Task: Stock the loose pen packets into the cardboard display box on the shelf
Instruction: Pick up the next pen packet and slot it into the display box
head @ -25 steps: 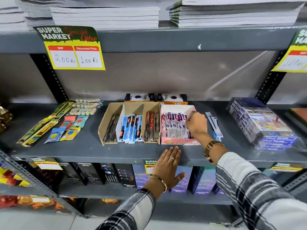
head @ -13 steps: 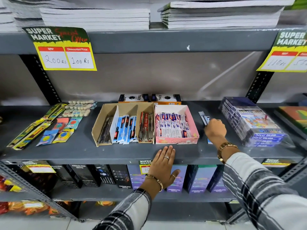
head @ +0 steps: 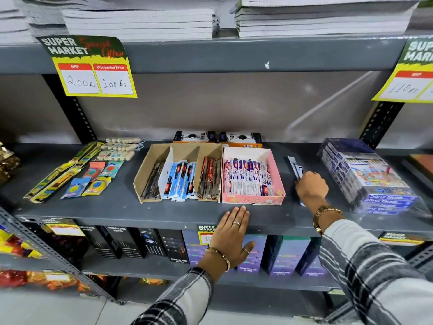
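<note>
A pink cardboard display box [head: 253,200] stands mid-shelf, filled with upright pen packets [head: 248,178]. To its right a few loose pen packets [head: 294,166] lie flat on the grey shelf [head: 117,207]. My right hand [head: 311,187] rests on the near end of those loose packets with its fingers curled over them; whether they are lifted I cannot tell. My left hand [head: 233,238] lies flat with spread fingers on the shelf's front edge, just below the pink box, holding nothing.
A brown divided cardboard box [head: 150,172] with pens stands left of the pink box. Flat packets [head: 91,177] lie at far left. A wrapped stack of colour boxes [head: 365,177] sits right. Two small boxes [head: 218,136] stand behind. Notebooks [head: 323,17] fill the upper shelf.
My right hand left the pink box, moved right and came down onto the loose packets. The left hand stayed on the shelf edge.
</note>
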A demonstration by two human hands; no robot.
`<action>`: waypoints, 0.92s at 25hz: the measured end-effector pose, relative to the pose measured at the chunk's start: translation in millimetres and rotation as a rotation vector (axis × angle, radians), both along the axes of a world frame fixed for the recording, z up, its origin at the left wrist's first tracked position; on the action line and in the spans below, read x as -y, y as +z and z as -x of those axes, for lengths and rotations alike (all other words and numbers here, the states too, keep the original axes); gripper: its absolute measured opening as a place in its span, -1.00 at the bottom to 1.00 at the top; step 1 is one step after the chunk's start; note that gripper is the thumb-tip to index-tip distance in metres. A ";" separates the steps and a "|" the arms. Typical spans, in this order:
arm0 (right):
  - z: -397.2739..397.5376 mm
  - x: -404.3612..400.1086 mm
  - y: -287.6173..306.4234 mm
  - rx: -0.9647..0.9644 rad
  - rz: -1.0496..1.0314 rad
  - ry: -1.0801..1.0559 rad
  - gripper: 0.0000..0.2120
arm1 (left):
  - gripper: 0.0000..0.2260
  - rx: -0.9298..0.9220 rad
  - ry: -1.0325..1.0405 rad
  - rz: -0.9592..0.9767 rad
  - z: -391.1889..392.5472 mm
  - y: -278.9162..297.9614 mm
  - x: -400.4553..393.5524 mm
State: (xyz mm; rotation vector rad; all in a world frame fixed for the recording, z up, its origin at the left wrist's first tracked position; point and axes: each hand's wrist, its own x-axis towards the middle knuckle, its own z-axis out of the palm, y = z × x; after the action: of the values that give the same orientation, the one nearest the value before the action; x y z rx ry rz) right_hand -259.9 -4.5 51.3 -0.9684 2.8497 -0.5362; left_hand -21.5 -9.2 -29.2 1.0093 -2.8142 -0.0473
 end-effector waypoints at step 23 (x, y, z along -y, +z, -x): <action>-12.4 3.6 26.1 0.451 0.692 -0.080 -0.81 | -0.23 0.156 -0.073 0.024 -2.0 12.6 -1.3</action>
State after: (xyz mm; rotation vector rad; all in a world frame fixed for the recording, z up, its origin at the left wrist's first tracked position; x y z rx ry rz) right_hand -247.5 -8.1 77.4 -0.6667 2.3144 -1.5823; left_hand -19.5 -7.9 -16.6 0.9442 -2.9839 0.0589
